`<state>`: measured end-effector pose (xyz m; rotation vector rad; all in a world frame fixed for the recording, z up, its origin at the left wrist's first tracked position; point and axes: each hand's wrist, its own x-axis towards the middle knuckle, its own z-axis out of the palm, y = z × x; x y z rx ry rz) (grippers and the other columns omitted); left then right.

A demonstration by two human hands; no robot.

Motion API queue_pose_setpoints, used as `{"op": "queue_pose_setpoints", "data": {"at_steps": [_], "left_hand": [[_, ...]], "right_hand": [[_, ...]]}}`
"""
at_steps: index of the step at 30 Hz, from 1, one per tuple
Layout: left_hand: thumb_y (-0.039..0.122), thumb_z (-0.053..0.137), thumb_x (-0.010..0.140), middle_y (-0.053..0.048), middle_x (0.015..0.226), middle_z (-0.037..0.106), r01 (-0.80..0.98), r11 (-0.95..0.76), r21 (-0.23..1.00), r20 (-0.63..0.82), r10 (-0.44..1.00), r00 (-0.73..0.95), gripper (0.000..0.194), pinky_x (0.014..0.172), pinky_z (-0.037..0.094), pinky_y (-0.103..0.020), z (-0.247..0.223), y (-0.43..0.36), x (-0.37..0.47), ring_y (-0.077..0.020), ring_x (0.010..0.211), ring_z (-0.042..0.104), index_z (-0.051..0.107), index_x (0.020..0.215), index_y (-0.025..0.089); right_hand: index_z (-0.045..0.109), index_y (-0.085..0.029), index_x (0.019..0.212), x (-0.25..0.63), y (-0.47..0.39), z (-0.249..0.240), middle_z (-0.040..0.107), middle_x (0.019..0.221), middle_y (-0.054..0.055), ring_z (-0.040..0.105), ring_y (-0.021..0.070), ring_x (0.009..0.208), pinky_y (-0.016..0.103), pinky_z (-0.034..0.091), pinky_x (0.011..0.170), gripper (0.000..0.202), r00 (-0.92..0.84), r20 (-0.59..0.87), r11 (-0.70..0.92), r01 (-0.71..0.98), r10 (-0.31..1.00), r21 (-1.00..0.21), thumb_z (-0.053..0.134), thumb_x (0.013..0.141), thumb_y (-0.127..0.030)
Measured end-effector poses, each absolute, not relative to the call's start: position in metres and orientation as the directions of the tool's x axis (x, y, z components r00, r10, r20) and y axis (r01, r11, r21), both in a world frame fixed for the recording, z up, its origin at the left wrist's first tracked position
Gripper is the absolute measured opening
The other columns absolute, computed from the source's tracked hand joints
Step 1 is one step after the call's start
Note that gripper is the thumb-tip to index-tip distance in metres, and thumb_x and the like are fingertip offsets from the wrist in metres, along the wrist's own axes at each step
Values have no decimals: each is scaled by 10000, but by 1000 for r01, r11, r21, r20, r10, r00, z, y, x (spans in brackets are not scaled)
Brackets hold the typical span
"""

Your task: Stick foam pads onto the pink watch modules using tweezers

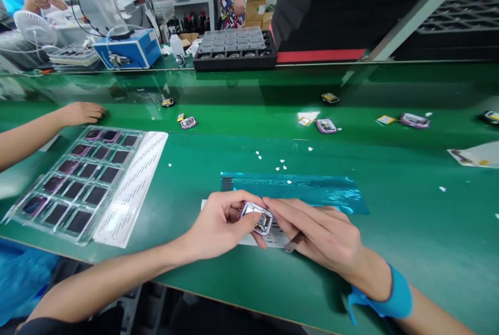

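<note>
My left hand (222, 223) is closed around an open smartwatch case (257, 218) with a purple rim, its inner electronics facing up. The thumb lies over the edge of those parts. At the case's right side are the fingertips of my right hand (323, 231), pressed together. A small grey metal-looking end (290, 246) sticks out beneath that hand; the rest of it is hidden by the fingers. Under both hands lie a white printed sheet (280, 240) and a shiny blue film strip (296, 189). A blue band (393, 293) circles my right wrist.
At left a clear tray (81, 184) holds dark watch screens. Beside it another person's hand (83, 113) rests on the green bench. Opened watch cases (326, 125) with batteries lie along the far strip. White scraps (283, 161) are scattered ahead. A black tray (234, 57) stands behind.
</note>
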<state>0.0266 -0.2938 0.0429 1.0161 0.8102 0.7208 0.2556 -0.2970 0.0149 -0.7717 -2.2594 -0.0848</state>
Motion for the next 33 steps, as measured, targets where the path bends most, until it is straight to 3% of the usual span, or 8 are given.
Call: {"op": "queue_pose_setpoints", "data": {"at_steps": [4,7,11,18,26,33], "left_hand": [[363,845,857,-14,787,718,-125,361,924,-253,823,508,281,602,545,-239,43,-294,27,-180,636,783,718,1008,163],[340,853,846,-14,812,729,-131,349,928,-249,843,477,285,584,527,-225,43,-293,28,-175,636,785,708,1009,157],[362,853,850,13,737,715,-145,365,920,-263,847,462,339,589,541,-233,42,-292,28,-176,616,778,665,1046,160],[374,867,842,1,756,736,-132,359,924,-272,860,431,346,591,555,-239,42,-292,27,-179,619,781,631,989,168],[324,751,894,-2,754,738,27,192,981,-191,928,321,210,591,599,-247,37,-303,31,-200,663,800,620,1010,207],[298,676,946,-1,712,721,181,-40,983,-3,972,234,73,586,587,-258,38,-312,32,-168,610,717,658,950,227]], "right_hand": [[513,-252,1590,256,-289,17,832,1052,5,787,129,777,198,592,604,619,-473,690,743,654,549,-143,574,1017,-26],[524,-261,1584,257,-283,25,812,1203,27,796,130,845,190,596,615,662,-406,705,649,754,582,-101,600,985,10],[488,-237,1602,262,-285,34,721,1411,64,798,151,1009,202,595,580,625,-611,588,772,634,530,-38,543,1025,-3],[487,-189,1583,269,-289,27,777,1292,103,795,190,1065,239,670,745,565,-675,558,843,531,482,-86,483,1048,-9],[572,-120,1457,262,-294,27,793,1236,138,799,194,1044,238,661,718,377,-704,541,859,506,461,-75,459,1099,-93],[468,-37,1595,251,-309,15,767,1270,203,801,259,1014,320,673,726,555,-606,667,812,584,433,4,490,1042,-60]]}}
